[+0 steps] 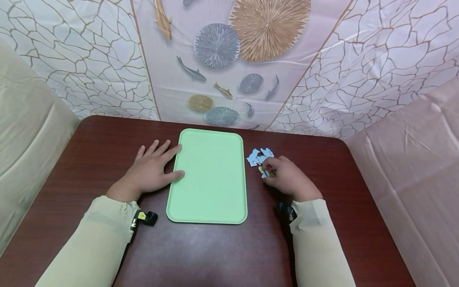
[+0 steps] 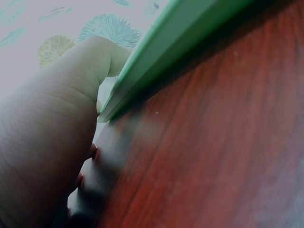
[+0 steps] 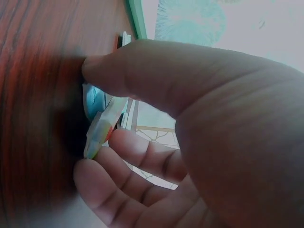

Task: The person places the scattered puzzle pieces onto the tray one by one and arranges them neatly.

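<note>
A light green tray point(image 1: 209, 179) lies on the dark red wooden table. My left hand point(image 1: 148, 171) rests at its left side with fingers spread, thumb and index fingertip touching the rim. To the right of the tray lies a small cluster of pale blue jigsaw puzzle pieces point(image 1: 254, 158). My right hand point(image 1: 288, 178) holds a few more pieces between thumb and curled fingers, just in front of that cluster. Seen from the right wrist, these are a blue piece point(image 3: 95, 102) by the thumb and a multicoloured piece point(image 3: 100, 130) against the fingers. The hand partly hides them in the head view.
Behind the table point(image 1: 118, 135) hangs a patterned cloth point(image 1: 172, 99) with fish and round motifs. Pale fabric stands at the left point(image 1: 32, 139) and right point(image 1: 412, 159) sides. Each wrist wears a small black camera, the left camera point(image 1: 148, 218) near the tray's lower left corner.
</note>
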Demonstrator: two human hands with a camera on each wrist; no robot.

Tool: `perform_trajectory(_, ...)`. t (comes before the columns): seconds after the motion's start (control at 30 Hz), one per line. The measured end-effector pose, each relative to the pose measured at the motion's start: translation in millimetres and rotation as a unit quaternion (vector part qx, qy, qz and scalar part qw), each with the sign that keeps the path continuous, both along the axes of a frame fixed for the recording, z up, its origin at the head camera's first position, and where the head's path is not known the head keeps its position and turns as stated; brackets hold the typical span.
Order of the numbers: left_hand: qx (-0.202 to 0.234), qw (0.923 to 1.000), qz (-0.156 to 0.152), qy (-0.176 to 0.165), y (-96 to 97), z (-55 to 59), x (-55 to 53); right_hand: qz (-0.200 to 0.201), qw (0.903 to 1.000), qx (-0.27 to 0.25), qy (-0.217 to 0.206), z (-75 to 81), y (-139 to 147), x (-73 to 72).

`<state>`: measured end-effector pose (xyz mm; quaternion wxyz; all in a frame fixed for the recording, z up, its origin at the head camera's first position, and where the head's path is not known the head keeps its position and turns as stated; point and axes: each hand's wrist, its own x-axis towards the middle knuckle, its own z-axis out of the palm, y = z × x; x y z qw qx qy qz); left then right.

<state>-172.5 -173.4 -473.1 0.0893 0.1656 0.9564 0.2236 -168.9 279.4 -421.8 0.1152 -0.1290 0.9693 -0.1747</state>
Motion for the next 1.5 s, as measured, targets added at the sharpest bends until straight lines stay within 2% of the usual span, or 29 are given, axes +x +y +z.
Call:
perform_trajectory(0.43,-0.001,1.0000,0.000,-0.002,0.7,2.0,1.6,-0.002,0.9996,-0.019,-0.021,1.8,2.6,-0.4)
perform_trajectory(0.67,0.000,1.0000,0.000,-0.001,0.5,1.3,1.3,0.005,0.9998,-0.016,-0.007,5.1,3.5,0.0)
perform_trajectory(0.9,0.001,1.0000,-0.001,0.000,0.2,1.4,0.7,-0.004,0.9999,-0.014,0.002,6.0,4.1,-0.7)
perform_trajectory(1.03,0.002,1.0000,0.000,0.000,-0.3,1.2,1.0,0.002,0.9998,-0.012,0.017,7.1,3.4,-0.9)
perform_trajectory(1.27,0.005,1.0000,0.001,-0.004,-1.8,-3.9,0.9,0.006,0.9990,-0.017,0.041,17.9,-2.4,1.5)
perform_trajectory(1.5,0.007,1.0000,-0.001,0.001,-3.8,-4.3,-1.4,0.045,0.9948,-0.041,0.082,26.9,-19.9,-0.1)
